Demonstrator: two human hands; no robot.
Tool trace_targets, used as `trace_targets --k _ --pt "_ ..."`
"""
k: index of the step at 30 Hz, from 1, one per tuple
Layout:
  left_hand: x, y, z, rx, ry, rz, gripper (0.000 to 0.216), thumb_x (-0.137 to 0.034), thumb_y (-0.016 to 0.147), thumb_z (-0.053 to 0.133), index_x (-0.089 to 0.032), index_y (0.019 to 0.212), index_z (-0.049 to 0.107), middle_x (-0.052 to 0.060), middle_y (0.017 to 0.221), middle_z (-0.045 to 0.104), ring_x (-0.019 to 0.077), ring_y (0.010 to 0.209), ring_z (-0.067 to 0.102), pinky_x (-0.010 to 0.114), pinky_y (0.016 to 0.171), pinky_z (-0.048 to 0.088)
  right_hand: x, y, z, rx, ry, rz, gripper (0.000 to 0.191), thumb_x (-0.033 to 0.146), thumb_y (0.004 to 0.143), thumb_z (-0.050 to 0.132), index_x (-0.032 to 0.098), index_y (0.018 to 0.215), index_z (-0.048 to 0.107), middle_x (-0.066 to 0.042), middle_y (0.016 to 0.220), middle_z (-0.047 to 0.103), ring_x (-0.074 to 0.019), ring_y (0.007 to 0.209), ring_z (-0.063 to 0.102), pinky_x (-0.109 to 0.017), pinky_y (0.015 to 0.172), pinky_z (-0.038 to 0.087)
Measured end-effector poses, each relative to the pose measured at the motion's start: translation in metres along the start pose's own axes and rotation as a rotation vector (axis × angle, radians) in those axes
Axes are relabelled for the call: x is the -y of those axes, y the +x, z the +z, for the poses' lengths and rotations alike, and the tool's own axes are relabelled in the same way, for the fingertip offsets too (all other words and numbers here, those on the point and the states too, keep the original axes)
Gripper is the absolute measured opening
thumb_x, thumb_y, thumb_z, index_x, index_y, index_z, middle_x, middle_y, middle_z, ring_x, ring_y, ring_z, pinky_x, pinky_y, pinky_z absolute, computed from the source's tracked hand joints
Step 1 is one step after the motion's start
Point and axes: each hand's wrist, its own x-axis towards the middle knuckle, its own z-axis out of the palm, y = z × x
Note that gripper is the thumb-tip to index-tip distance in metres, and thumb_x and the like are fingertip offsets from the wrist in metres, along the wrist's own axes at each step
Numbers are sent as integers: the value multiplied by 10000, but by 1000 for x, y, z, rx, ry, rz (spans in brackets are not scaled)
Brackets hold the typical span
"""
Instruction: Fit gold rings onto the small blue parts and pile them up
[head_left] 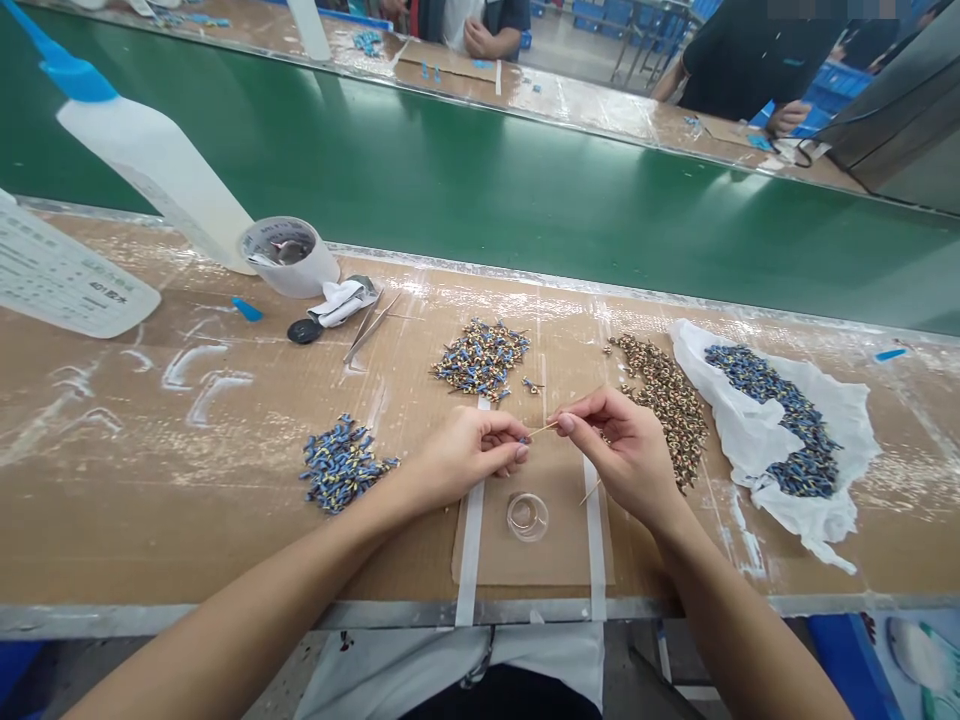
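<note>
My left hand (pixel 480 452) pinches a tiny blue piece (pixel 523 439), mostly covered by the fingertips. Between thumb and forefinger, my right hand (pixel 626 445) holds a thin wooden stick (pixel 543 430), its tip meeting the blue piece. Below the hands a small clear cup (pixel 528 517) stands on a taped cardboard sheet (pixel 532 568). A second thin stick (pixel 591 493) shows beside my right hand. Around them lie a pile of blue and brass-coloured pieces (pixel 484 360), a pile of blue and yellow pieces (pixel 341 465) and a heap of brass-coloured pieces (pixel 667 400).
White cloth (pixel 832 400) at the right bears more blue pieces (pixel 787 420). Tweezers (pixel 369 328), a black cap (pixel 304 331), a tape roll (pixel 315 270) and white bottles (pixel 161 160) occupy the left. Beyond runs a green conveyor belt (pixel 487 180), with people across it.
</note>
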Motion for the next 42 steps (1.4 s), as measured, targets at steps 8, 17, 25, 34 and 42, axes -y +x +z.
trace_targets --k 8,17,25,34,42 --pt "1 0 0 19 25 17 222 -298 859 606 -116 967 674 57 734 689 140 661 632 266 647 513 4 1 2 7 -48 -54 84 248 880 648 182 827 646 -31 789 714 -137 708 660 -252 650 494" --pt "1 -1 0 22 26 8 201 -298 859 605 -129 948 667 36 719 670 131 655 621 254 643 508 3 0 1 17 -80 -66 81 245 882 643 189 824 638 -30 786 710 -144 707 658 -262 647 492" --pt "2 0 0 23 38 18 207 -302 860 600 -124 941 669 47 728 675 134 649 617 255 632 501 4 -1 1 38 -114 -99 80 241 887 636 194 822 629 -28 792 715 -148 710 668 -259 635 492" --pt "0 0 0 27 40 22 205 -299 855 604 -123 938 666 41 729 666 128 645 604 247 630 491 4 -2 2 55 -118 -148 80 229 895 622 203 823 598 -31 803 708 -155 724 669 -274 655 503" --pt "-4 -1 0 17 20 -3 183 -287 843 611 -123 903 664 25 692 634 123 635 585 240 626 480 3 -3 5 29 -114 -190 65 194 892 613 203 831 595 -37 813 702 -160 750 661 -293 686 505"
